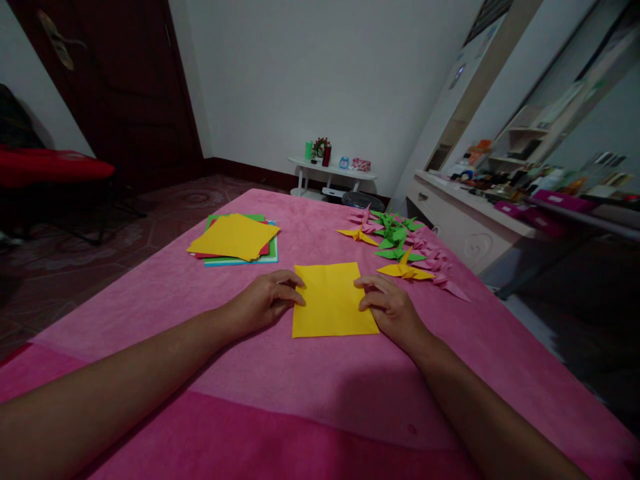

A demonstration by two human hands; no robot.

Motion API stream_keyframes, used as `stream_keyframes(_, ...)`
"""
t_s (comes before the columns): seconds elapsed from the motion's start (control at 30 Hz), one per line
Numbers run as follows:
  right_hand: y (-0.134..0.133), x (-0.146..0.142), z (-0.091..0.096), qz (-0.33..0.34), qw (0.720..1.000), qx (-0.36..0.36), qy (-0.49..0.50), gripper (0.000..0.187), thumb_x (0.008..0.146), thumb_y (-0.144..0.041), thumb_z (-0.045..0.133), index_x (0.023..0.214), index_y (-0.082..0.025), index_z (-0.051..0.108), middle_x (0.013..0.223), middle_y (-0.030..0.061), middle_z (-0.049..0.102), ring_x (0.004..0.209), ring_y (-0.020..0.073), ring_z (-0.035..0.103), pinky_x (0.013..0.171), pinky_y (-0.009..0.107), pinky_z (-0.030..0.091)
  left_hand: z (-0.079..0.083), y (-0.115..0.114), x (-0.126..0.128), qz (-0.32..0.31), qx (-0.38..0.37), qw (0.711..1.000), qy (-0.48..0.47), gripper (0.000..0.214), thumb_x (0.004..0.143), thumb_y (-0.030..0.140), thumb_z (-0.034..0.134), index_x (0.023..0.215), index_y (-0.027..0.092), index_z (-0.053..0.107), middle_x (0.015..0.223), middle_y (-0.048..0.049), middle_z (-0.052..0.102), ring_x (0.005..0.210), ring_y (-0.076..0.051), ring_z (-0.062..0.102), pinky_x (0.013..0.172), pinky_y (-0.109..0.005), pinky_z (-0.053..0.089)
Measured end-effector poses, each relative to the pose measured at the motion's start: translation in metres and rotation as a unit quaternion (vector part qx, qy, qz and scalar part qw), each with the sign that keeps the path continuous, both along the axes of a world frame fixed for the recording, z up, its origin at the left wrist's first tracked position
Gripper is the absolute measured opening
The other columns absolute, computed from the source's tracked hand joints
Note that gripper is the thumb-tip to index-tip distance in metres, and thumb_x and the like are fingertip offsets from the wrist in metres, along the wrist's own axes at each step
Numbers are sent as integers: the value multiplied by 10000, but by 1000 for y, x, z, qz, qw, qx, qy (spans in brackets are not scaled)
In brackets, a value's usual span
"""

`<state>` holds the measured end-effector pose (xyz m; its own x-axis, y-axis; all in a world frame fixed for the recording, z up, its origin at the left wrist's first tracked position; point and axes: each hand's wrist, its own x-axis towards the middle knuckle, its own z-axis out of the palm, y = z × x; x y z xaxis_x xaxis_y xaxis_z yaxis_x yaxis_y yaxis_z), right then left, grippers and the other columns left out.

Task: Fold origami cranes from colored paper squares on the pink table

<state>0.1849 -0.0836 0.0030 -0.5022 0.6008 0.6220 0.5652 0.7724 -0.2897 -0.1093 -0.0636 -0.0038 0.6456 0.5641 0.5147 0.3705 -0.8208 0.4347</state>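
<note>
A square sheet of yellow paper (330, 303) lies on the pink cloth in front of me. My left hand (273, 297) grips its left edge with curled fingers. On the opposite edge, my right hand (390, 303) holds the sheet between fingers and thumb. Beyond my left hand is a stack of coloured paper (235, 237), yellow on top, with red, green and blue edges showing beneath. Folded paper cranes in pink, green and yellow sit in a cluster past my right hand; a yellow crane (406, 270) is the closest one to it.
The pink cloth (240, 393) covers the whole table. A low white table (333, 167) with small items stands against the far wall. To the right is a dresser (465, 213) crowded with bottles. A red-seated chair (50, 167) and a dark door (115, 87) are on the left.
</note>
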Motion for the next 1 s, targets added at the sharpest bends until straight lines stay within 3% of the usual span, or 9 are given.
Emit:
stream_keyframes(0.7, 2, 2, -2, -17, 1000, -12, 1, 354, 645, 69, 436, 663, -215, 647, 1013, 43, 621, 971, 198, 577, 861, 408, 460, 1, -1, 0, 4, 3, 1000, 0, 245, 817, 94, 511, 892, 212, 712, 1052, -84, 610, 951, -150, 586, 822, -286, 485)
stream_keyframes(1.0, 2, 2, -3, -24, 999, -22, -4, 327, 683, 63, 438, 662, -197, 636, 1008, 64, 612, 975, 196, 571, 835, 368, 465, -1, 0, 1, 0, -1, 1000, -2, 243, 819, 91, 508, 892, 204, 710, 1053, -87, 605, 953, -148, 582, 825, -284, 480)
